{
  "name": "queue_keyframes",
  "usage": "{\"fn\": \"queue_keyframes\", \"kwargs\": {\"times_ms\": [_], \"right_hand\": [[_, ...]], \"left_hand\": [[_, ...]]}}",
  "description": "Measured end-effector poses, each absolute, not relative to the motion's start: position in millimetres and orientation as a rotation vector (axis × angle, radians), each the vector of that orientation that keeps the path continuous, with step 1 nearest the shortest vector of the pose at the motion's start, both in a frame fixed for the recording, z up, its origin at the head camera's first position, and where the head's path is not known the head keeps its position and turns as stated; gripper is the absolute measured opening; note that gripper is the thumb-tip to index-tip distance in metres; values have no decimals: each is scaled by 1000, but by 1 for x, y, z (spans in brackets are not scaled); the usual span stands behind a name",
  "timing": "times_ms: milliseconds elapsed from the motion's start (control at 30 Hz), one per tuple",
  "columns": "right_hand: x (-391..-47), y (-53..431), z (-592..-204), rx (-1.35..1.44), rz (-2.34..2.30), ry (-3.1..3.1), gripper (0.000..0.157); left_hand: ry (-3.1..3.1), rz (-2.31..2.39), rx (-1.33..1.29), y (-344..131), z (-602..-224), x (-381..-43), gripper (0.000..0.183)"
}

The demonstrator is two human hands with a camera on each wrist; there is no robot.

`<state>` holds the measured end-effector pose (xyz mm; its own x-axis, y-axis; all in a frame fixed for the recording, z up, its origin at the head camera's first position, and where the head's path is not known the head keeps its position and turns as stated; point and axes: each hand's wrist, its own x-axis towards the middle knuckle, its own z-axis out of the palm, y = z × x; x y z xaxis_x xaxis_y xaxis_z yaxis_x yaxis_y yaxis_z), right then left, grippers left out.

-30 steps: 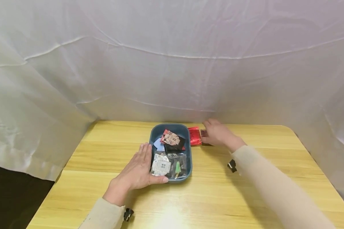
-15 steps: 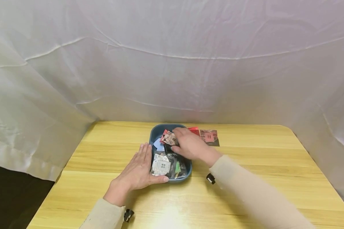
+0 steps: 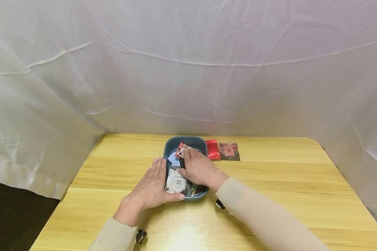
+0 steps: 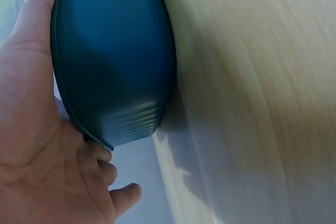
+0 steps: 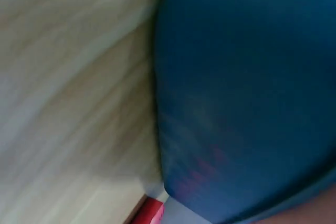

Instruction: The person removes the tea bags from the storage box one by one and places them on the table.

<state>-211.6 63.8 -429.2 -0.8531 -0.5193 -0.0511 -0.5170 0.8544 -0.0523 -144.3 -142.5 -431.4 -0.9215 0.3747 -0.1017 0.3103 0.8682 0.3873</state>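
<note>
A dark blue bin (image 3: pixel 166 148) stands on the table with several small packets inside. Against its left and near rim lies my left hand (image 3: pixel 149 186), fingers straight and thumb along the near edge; the left wrist view shows its palm beside the bin's wall (image 4: pixel 113 51). My right hand (image 3: pixel 199 169) is inside the bin over the packets, thumb and fingers spread apart. Its fingertips are by a pink-patterned packet (image 3: pixel 182 149), and its thumb by a white-patterned packet (image 3: pixel 176 182). A light blue piece (image 3: pixel 173 159) lies left of them. The right hand hides much of the contents.
Right of the bin lie a shiny red packet (image 3: pixel 213 150) and a dark packet with a pink label (image 3: pixel 230 151), side by side on the wooden table (image 3: pixel 289 181). A pale cloth (image 3: pixel 188 87) hangs behind the table's far edge.
My right hand has left the dark packet with the pink label, uncovering it beside the red one, and has moved left into the bin, then a little nearer. The left hand stays put.
</note>
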Motion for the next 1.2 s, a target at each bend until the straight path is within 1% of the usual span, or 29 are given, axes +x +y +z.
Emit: {"fn": "queue_keyframes", "kwargs": {"times_ms": [300, 400, 533, 667, 800, 900, 1067, 1200], "right_hand": [[-200, 63, -433, -855, 23, 2971, 65], [-196, 64, -432, -913, 52, 2990, 59], [-191, 66, -430, -985, 39, 2986, 56], [-191, 66, -428, -997, 9, 2969, 52], [-198, 68, -424, -979, -7, 3015, 47], [-205, 69, -423, -952, -64, 3033, 50], [-212, 71, -426, -904, -146, 2975, 63], [-217, 70, -427, -886, -133, 2970, 63]], "left_hand": [[2866, 552, 530, -142, -432, -145, 141], [2865, 556, 524, -141, -432, -146, 140], [2862, 558, 526, -141, -431, -146, 141], [2862, 564, 523, -141, -430, -146, 142], [2856, 580, 508, -140, -430, -146, 141], [2853, 582, 501, -140, -431, -146, 140], [2854, 567, 505, -140, -432, -146, 142], [2857, 564, 514, -140, -432, -147, 143]]}}
